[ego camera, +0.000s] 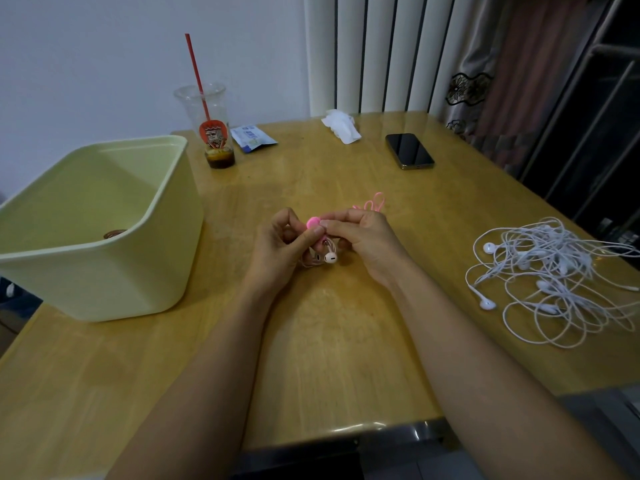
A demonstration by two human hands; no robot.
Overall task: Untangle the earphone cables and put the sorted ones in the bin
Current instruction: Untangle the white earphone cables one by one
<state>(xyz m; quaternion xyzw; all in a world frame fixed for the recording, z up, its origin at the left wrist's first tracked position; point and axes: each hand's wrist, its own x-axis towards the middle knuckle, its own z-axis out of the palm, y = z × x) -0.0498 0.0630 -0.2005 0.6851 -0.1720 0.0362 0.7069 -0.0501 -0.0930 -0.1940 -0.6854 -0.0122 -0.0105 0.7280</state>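
Item: coiled earphone (325, 257), held over counter (346, 341); left grip (277, 245) pinches the coil, right grip (369, 240) pinches a pink tie (313, 222) at its top, apparently fastening it. Step: binding one sorted set. Next: drop into bin (114, 292), left. Unsorted: tangled pile (561, 278), right.

Pale yellow-green bin (166, 258) on a honey-yellow, wood-grained table (329, 341).
Right of the bin: a white earphone (329, 258) with a bright pink tie (313, 222), more pink ties (372, 202), a white tangle (554, 282). Behind the bin: a clear cup (204, 102) with red straw (196, 71), orange-red label (213, 133) and dark brown dregs (220, 161); a blue-and-white packet (251, 137); a white tissue (341, 126); a black, gold-edged phone (409, 151).
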